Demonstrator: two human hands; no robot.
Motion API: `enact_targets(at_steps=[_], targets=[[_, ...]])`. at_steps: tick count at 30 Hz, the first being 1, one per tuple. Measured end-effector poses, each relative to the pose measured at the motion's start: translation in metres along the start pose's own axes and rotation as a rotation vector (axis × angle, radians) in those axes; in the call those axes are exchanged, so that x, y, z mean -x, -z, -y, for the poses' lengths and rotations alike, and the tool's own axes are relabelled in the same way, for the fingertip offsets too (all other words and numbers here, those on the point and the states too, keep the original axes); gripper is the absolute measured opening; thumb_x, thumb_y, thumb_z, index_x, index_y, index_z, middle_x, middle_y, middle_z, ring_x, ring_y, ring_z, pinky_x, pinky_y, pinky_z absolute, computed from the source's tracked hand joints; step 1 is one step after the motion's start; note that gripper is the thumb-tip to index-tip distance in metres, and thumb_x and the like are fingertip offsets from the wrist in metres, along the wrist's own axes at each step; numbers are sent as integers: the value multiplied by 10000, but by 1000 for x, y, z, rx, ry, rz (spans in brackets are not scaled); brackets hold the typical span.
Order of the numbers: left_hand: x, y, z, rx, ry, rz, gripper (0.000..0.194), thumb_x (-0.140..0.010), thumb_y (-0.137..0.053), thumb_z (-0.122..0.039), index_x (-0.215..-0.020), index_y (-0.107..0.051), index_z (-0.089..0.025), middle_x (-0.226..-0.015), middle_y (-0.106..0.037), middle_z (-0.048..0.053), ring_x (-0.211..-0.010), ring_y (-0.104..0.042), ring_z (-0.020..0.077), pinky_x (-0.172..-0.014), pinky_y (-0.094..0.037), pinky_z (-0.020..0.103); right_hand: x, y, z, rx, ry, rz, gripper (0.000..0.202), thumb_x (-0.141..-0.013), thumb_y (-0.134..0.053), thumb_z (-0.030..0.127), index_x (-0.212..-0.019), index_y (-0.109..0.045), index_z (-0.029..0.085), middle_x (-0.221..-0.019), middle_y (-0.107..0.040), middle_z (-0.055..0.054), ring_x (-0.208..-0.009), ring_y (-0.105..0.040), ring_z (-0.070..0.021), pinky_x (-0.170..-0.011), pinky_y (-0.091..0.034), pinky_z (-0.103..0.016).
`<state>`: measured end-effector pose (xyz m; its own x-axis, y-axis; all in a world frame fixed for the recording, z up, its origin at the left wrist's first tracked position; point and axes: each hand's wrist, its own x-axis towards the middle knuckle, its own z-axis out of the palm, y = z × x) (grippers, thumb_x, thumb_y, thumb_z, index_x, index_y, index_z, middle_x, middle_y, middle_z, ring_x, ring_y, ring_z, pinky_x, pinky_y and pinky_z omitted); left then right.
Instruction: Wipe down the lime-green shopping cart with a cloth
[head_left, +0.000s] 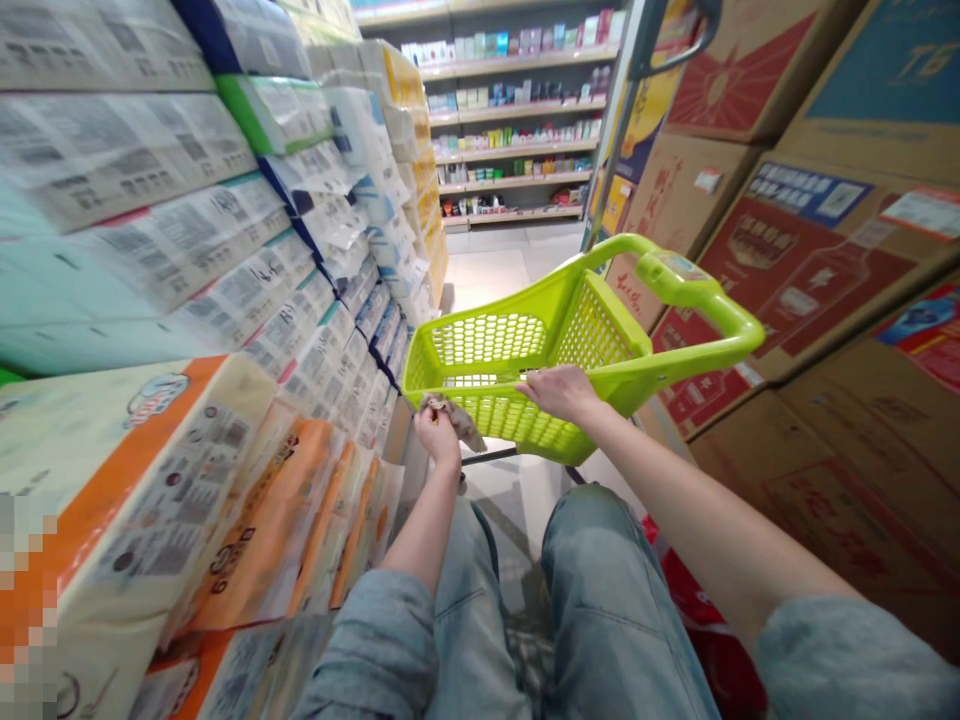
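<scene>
A lime-green plastic shopping cart (510, 338) with perforated sides stands sideways in front of my knees, its handle to the right. My left hand (437, 432) is closed on a crumpled beige cloth (466, 422), held against the outer side near the cart's left corner. My right hand (561, 390) is closed over the near rim of the basket, thumb and fingers at the edge. Most of the right fingers' grip is hidden behind the hand. The part of the basket in view shows bare perforated walls.
Stacked packs of tissue paper (292, 270) line the left side, with orange-banded packs (247, 510) close by. Cardboard cartons (810, 270) are piled on the right, beside a metal post (619, 140). Shelves of small boxed goods (517, 140) stand across the aisle's far end.
</scene>
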<state>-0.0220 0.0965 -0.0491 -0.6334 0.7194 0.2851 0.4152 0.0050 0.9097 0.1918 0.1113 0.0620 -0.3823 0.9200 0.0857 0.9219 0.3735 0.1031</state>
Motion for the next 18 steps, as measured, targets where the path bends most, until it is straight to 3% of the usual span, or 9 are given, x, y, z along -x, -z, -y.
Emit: enact_targets(at_steps=[3,6,11,16,18], targets=[[4,6,3,-145,-205,72,202,-818,-469,-174,-880,-659,-140,-1104,-558,135,-1092,-533,230,-997,-396,366,-1,0,2,10,-4,6,623,-944,-175,542,-941,-665,158,-926,-703,-146,-853,-661,-234,-719,-423,-287],[5,9,7,-208,-304,170,271,-827,-447,-132,-1019,-638,-154,-1194,-538,137,-1168,-499,235,-1019,-387,368,-2,0,2,23,-16,12,611,-948,-176,530,-953,-663,162,-935,-703,-142,-849,-661,-231,-712,-418,-285],[-1,7,8,-226,-328,179,227,-842,-464,-161,-941,-668,-152,-1060,-626,113,-1035,-576,223,-936,-447,347,-3,-1,1,18,-55,7,590,-948,-217,510,-939,-668,130,-897,-701,-157,-841,-661,-232,-695,-407,-267],[18,-3,11,-158,-423,284,202,-844,-496,-180,-939,-673,-172,-938,-651,70,-911,-603,185,-859,-477,310,-7,-2,1,33,-74,0,601,-948,-194,517,-927,-662,141,-889,-703,-151,-819,-662,-233,-684,-402,-275],[22,-7,11,-126,-413,222,244,-857,-472,-172,-1015,-658,-170,-962,-648,75,-926,-597,186,-870,-475,314,-9,-3,3,46,-83,2,611,-948,-178,519,-931,-660,144,-897,-701,-153,-824,-661,-231,-683,-398,-275]])
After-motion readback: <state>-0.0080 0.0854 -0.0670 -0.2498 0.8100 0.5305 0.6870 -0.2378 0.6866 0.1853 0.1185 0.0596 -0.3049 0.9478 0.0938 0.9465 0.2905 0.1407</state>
